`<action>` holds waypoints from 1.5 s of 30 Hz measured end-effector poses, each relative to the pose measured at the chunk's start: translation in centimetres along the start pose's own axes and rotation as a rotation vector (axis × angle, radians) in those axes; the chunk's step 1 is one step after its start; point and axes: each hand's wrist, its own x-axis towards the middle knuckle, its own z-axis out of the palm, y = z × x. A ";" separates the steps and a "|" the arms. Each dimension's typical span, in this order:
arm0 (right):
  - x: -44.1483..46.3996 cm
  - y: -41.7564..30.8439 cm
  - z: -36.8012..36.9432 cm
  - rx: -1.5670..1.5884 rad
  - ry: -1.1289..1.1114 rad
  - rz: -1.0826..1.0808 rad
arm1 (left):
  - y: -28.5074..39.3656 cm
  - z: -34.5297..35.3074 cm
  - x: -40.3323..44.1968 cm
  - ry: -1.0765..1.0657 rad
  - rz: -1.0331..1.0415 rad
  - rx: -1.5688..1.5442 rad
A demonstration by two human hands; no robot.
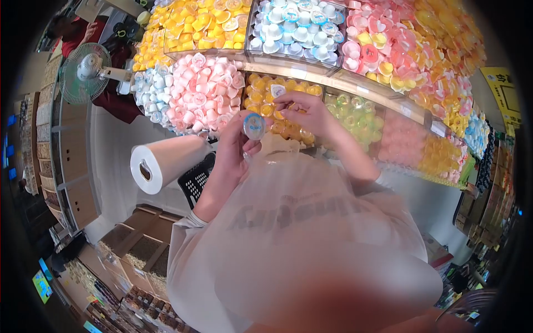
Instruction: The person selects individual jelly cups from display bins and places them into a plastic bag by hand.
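Note:
My left hand [230, 139] is closed around a small jelly cup [254, 126] with a blue-rimmed, printed lid that faces me. A thin clear plastic bag [277, 150] hangs just below, close to the fingers of this hand. To the right, my right hand [308, 114] reaches over the front bins, its fingers loosely bent and apart, with nothing clearly held. Just above its fingertips shows a white-lidded cup [277, 90], by the bin of orange jelly cups [258, 91]; whether the fingers touch it, I cannot tell.
Pink cups [202, 94], blue-and-white cups [297, 28], yellow cups [205, 25] and green cups [352, 119] fill the surrounding bins. At the left are a large roll of plastic bags [166, 164] and a fan [86, 72]. A person in dark red [78, 36] is farther back.

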 end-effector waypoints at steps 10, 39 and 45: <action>-3.0 -3.1 5.3 -0.258 0.093 -0.340 | -2.5 1.3 -0.9 0.087 0.062 0.099; 4.5 4.2 -13.0 -0.140 0.640 -0.152 | -0.9 0.9 -4.6 0.239 0.390 0.000; -3.1 0.2 -1.2 0.150 0.160 -0.182 | 1.8 1.1 -4.7 0.050 0.621 -0.037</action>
